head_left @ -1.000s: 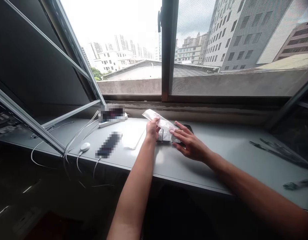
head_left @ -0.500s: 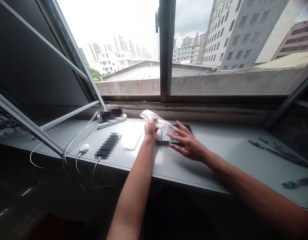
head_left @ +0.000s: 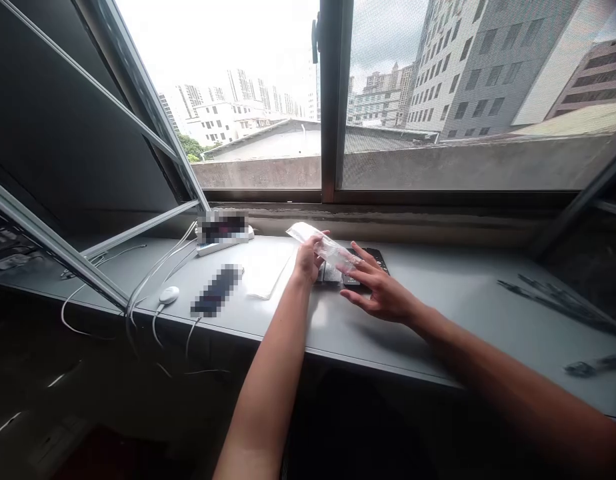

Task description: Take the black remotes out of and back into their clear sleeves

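A clear plastic bag [head_left: 303,231], long and crinkled, slants across the middle of the table. My left hand [head_left: 307,261] is closed on it, thumb and fingers pinching near its middle. At the bag's right end is my right hand [head_left: 381,287], its fingers spread and the fingertips at or just behind the film. Beneath the bag lie a small pale, shiny packet [head_left: 333,273] and a black object with buttons [head_left: 378,257], perhaps a keypad or calculator, partly covered by my right hand.
White sheets [head_left: 265,273] lie left of my left hand. Beyond them are a blurred-out phone-like object [head_left: 218,291], a white power strip [head_left: 225,243], a round white device [head_left: 169,295] and loose white cables [head_left: 148,273]. Dark cables [head_left: 553,300] lie right. Metal frames flank the table; a window stands behind.
My left hand and the bag have shifted slightly right, so the bag's right end now reaches over the right fingers. The right hand has barely moved.
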The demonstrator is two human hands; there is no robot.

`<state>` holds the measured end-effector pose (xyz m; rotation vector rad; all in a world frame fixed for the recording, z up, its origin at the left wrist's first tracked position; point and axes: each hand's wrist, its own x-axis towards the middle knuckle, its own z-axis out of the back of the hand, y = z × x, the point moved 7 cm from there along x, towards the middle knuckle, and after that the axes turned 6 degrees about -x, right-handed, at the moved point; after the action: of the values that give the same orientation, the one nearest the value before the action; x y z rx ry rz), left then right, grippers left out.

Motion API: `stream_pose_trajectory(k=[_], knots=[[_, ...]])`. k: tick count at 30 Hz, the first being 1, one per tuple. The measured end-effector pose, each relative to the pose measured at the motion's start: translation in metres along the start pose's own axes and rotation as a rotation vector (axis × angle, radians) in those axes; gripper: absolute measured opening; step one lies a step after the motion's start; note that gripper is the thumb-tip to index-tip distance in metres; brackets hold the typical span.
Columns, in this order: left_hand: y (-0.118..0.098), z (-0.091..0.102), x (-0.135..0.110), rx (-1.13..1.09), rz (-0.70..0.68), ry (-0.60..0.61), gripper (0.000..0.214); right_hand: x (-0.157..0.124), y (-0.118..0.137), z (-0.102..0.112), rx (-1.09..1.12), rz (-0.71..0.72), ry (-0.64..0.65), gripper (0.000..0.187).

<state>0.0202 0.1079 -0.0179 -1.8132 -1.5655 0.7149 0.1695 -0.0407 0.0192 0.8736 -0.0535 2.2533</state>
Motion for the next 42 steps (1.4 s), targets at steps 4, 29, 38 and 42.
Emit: stream_pose_trajectory(k=[4,29,38,42], knots=[[-0.001,-0.008,-0.005,-0.046,0.029,0.05,0.027,0.0,0.001,-0.001,0.017,0.012,0.001,0.073],[0.012,-0.043,-0.029,0.0,0.16,0.429,0.031,0.0,-0.002,-0.005,0.024,-0.04,0.032,0.095],[0.003,-0.034,-0.023,-0.085,0.086,0.285,0.032,0.001,0.0,-0.004,-0.004,-0.068,0.057,0.097],[0.008,-0.035,-0.022,-0.099,0.148,0.279,0.032,0.0,0.0,-0.004,-0.014,-0.024,0.037,0.092]])
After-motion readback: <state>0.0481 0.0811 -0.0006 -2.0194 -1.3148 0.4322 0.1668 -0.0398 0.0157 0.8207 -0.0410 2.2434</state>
